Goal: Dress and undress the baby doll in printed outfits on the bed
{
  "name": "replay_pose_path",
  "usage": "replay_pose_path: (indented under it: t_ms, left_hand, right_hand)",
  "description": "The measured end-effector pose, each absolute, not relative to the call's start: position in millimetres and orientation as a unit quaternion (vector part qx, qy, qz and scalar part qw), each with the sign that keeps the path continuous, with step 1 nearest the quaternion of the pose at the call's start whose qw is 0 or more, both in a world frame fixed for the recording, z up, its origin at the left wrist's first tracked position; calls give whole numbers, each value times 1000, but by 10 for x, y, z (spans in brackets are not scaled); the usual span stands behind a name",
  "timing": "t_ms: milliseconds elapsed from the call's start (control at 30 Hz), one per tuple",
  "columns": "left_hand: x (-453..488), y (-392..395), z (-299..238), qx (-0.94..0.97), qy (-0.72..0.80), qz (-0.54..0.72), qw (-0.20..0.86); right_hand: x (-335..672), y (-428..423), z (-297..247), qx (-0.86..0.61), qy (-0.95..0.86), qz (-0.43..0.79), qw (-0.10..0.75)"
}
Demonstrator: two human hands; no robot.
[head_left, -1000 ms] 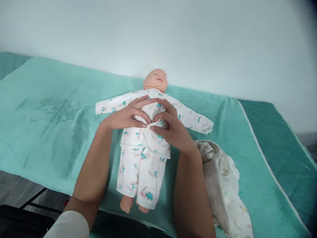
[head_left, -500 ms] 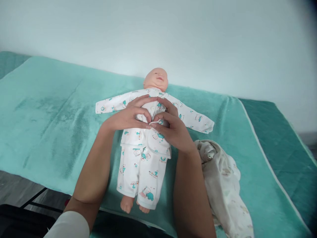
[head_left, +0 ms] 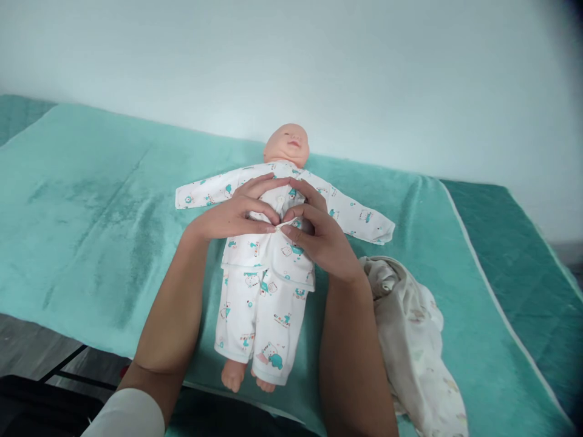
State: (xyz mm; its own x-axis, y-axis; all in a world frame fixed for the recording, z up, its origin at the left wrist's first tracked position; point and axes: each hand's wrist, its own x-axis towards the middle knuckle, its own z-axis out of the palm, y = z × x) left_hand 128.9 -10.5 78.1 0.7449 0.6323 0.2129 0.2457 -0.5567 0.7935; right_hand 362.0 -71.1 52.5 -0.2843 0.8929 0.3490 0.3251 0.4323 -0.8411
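A baby doll (head_left: 286, 145) lies on its back, head toward the wall, arms out to both sides. It wears a white printed baby shirt (head_left: 291, 258) and matching trousers (head_left: 259, 321); its bare feet show below the cuffs. Over the doll's belly, my left hand (head_left: 239, 209) pinches the front edge of the shirt between thumb and fingers. My right hand (head_left: 316, 227) grips the same edge from the other side, its thumb close to the left thumb. A small button shows on the shirt front just above; whatever lies between the fingertips is hidden.
A green plush cover (head_left: 100, 230) spreads under the doll, with a darker quilted green layer (head_left: 514, 261) at the right. Beside my right forearm lies a bunched whitish printed cloth (head_left: 410, 334). A pale wall (head_left: 291, 60) rises behind the table. Dark metal bars show at lower left.
My fingertips have shifted very slightly at the shirt's front edge, which is lifted a little between them. The doll, clothes and loose cloth stay where they were.
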Motion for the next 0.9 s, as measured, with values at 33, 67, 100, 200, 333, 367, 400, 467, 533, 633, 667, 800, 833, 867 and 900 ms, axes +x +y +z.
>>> replay_pose_path:
  t_ms: [33, 67, 100, 200, 333, 367, 400, 467, 533, 633, 667, 800, 833, 867, 900]
  left_hand:
    - [1286, -103, 779, 849, 257, 245, 392]
    - [1284, -102, 777, 850, 255, 245, 391]
    - [1282, -101, 776, 851, 254, 244, 390]
    - [1279, -99, 777, 855, 255, 238, 383]
    - [1276, -105, 788, 860, 257, 233, 374]
    - [1275, -107, 790, 860, 258, 233, 373]
    - [1275, -110, 793, 860, 259, 234, 372]
    - [1274, -113, 795, 859, 262, 234, 374]
    - [1273, -114, 796, 857, 263, 234, 376]
    - [1272, -110, 791, 856, 261, 235, 379]
    - [1272, -109, 789, 856, 260, 237, 378]
    - [1265, -103, 774, 848, 258, 238, 396]
    - [1263, -103, 771, 846, 258, 236, 403]
    - [1260, -103, 768, 844, 258, 235, 407]
    - [1258, -103, 766, 843, 259, 234, 409]
  right_hand:
    - [3631, -712, 524, -412, -738, 327, 423]
    - [3642, -713, 523, -407, -746, 323, 417]
    - [3651, -714, 522, -404, -753, 318, 411]
    - [3666, -716, 514, -403, -769, 302, 393]
    - [3660, -715, 498, -411, -775, 286, 386]
    - [3656, -714, 494, -413, -774, 282, 387]
    - [3652, -714, 491, -414, -774, 280, 388]
    - [3644, -714, 486, -414, -773, 278, 392]
    - [3637, -713, 479, -414, -772, 277, 395]
    - [3630, -710, 469, -414, -772, 273, 399]
    - [3628, -708, 467, -414, -772, 272, 399]
    - [3621, -707, 473, -413, -771, 271, 403]
    - [3619, -707, 476, -414, -769, 271, 404]
    - [3617, -707, 478, -414, -768, 271, 406]
    - [3615, -706, 480, -415, -767, 270, 408]
